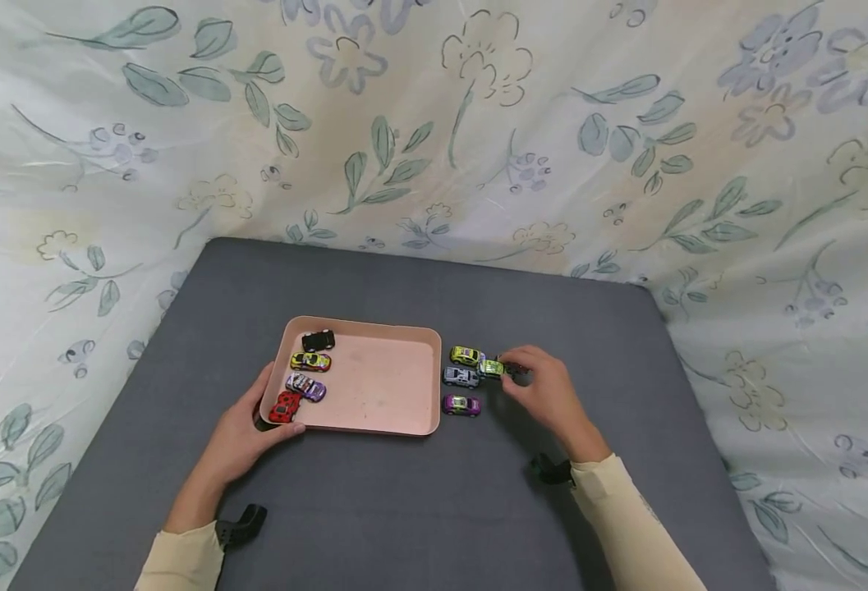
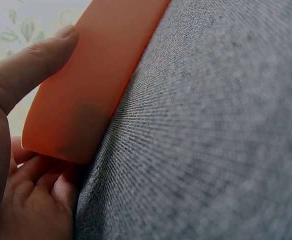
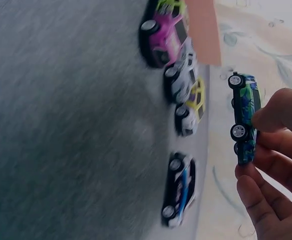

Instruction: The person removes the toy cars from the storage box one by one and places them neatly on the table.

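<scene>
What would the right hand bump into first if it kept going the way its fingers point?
Probably the grey car: the right hand, pinching a green car, points left toward the cars beside the tray. Depth is unclear.

Four toy cars (image 1: 308,373) in the tray (image 1: 382,386); other cars (image 1: 463,379) just right of it

table: grey cloth top (image 1: 374,509) | backdrop: pale floral sheet (image 1: 434,123) | light: soft, even

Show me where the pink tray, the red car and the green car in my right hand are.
pink tray (image 1: 382,386), head view, bare floor.
red car (image 1: 285,407), head view, roof.
green car (image 3: 246,117), right wrist view, its side between the wheels.
</scene>
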